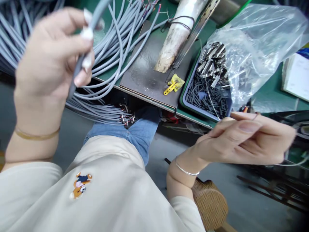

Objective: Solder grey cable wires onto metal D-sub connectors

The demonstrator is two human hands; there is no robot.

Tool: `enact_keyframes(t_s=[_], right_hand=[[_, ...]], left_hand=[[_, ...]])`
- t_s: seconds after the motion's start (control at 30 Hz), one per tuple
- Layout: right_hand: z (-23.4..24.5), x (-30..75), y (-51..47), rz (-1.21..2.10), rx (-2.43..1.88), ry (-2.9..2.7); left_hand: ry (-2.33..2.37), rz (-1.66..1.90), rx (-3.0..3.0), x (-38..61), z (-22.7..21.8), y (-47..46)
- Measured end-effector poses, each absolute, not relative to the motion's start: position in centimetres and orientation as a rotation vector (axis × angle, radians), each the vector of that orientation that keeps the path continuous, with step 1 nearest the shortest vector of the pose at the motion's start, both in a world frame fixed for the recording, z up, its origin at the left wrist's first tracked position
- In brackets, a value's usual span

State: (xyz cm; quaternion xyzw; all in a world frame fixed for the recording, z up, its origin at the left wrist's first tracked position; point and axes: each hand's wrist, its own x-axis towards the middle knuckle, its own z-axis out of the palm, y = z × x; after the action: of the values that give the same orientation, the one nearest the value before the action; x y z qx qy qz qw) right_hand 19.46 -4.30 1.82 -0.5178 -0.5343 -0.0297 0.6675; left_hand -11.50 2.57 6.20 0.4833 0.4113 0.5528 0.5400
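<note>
Raised at the upper left, my left hand is closed around a grey cable, with white coverings on some fingertips. My right hand is at the right, in front of the bin, its thumb and fingers pinched on a thin silvery wire that runs up across the bin. Dark short sleeves of tubing and metal connector shells fill the blue bin. Many more grey cables lie in a bundle near my left hand, some with stripped coloured ends.
A stained white tube with a metal strip beside it stands over a dark board. On the board lies a small yellow piece. Clear plastic bag covers the bin's right side. Cables with connectors hang near my lap; a woven stool stands below.
</note>
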Motion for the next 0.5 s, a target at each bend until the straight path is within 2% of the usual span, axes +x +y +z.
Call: enact_keyframes(t_s=[0.07, 0.13, 0.27, 0.37, 0.5], right_hand=[[2.0, 19.1, -4.5, -0.181, -1.077, -1.185], [2.0, 19.1, -4.7, -0.141, -1.079, -1.218], [1.8, 19.4, -4.9, -0.075, -1.147, -1.296], [2.2, 19.2, -5.0, -0.014, -1.181, -1.409], [2.9, 18.6, -4.9, 0.085, -1.161, -1.514]], left_hand=[[0.801, 1.211, 1.143, -12.3, 3.8, 1.2], [0.638, 1.128, 1.089, -13.6, 1.4, 0.1], [0.536, 1.203, 1.030, -15.1, -1.8, -1.1], [0.443, 1.094, 1.062, -14.5, -2.5, -1.4], [0.586, 0.977, 1.057, -13.1, -1.9, -1.5]])
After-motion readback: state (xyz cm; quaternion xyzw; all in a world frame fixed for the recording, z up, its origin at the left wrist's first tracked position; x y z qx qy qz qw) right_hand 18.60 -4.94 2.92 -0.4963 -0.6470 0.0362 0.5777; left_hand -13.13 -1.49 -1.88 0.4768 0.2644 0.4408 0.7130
